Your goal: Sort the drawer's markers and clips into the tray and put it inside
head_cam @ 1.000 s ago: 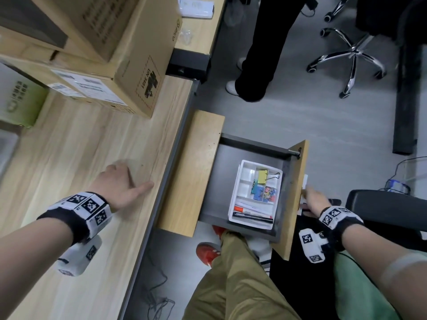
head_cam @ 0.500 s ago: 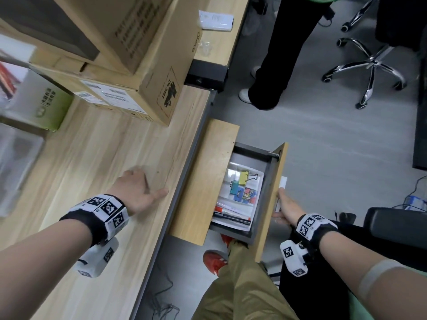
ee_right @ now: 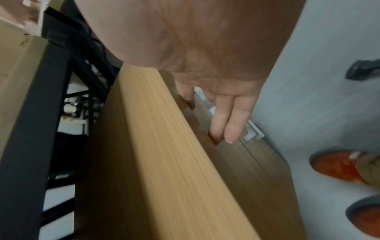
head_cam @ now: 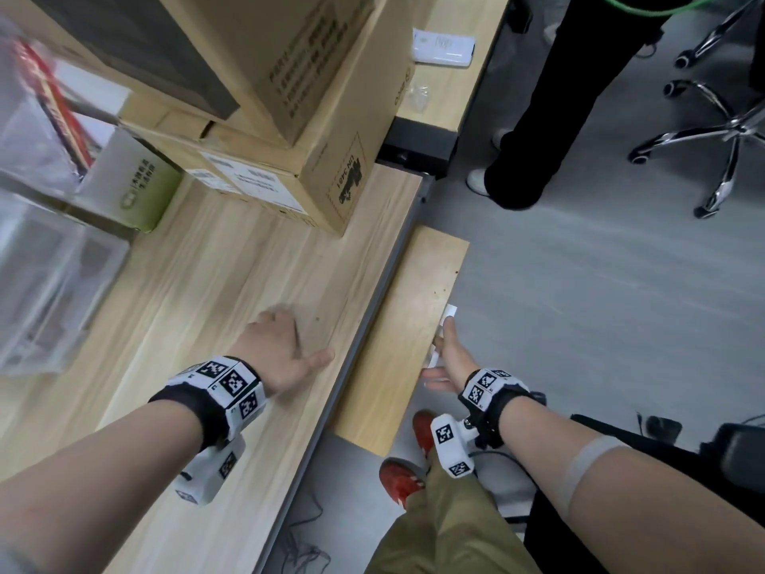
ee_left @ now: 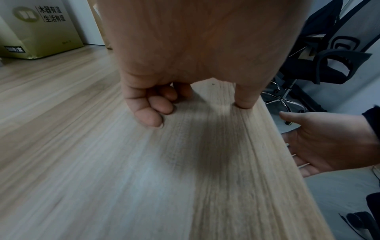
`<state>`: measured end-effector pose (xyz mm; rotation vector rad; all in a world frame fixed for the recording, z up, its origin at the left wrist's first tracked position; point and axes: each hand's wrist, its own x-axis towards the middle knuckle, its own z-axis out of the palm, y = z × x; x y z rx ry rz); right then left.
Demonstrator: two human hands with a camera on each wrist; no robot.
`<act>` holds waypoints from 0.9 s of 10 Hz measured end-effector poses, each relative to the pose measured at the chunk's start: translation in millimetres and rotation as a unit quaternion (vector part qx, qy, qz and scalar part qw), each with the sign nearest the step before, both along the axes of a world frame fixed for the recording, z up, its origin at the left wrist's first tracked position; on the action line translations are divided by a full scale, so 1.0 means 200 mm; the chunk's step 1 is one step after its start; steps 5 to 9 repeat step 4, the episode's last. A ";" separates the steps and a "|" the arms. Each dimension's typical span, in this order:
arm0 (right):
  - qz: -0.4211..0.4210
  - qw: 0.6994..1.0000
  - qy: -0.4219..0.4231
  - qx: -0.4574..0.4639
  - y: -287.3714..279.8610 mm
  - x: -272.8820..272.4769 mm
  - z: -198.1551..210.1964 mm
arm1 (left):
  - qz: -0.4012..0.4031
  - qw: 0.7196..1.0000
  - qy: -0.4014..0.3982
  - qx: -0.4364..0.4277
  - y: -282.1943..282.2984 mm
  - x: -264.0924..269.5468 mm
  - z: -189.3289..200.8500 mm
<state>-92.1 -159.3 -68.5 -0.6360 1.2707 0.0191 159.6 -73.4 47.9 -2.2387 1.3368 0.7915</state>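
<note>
Head view: my right hand (head_cam: 449,358), fingers straight, presses the drawer front (ee_right: 236,155) (apparently flush now); my left hand (head_cam: 275,345) rests loosely on the tabletop (head_cam: 198,292), farther away.

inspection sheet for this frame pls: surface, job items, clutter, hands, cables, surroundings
Surface: wooden desk, bare around the left hand.
Job's things: drawer shut; tray, markers and clips not visible.
Clutter: stacked cardboard boxes, green box, clear plastic bin, white device.
Grippers: left hand rests on the desk, fingers loosely curled, holding nothing; right hand has straight fingers on the drawer front.
Cables: dark wires on the floor under the desk; green cable at top.
Surroundings: grey floor, office chair base, a standing person's legs.
</note>
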 end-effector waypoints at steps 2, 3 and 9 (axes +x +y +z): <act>-0.048 0.997 0.000 0.064 0.01 0.01 -0.07 | 0.000 1.000 0.003 -0.013 0.00 -0.01 0.00; -0.007 0.999 0.034 0.042 0.00 0.03 -0.05 | 0.013 1.000 0.006 0.001 -0.01 -0.02 0.05; 0.088 0.990 0.107 -0.017 0.00 0.02 0.01 | 0.024 0.996 0.040 0.072 0.02 -0.03 0.10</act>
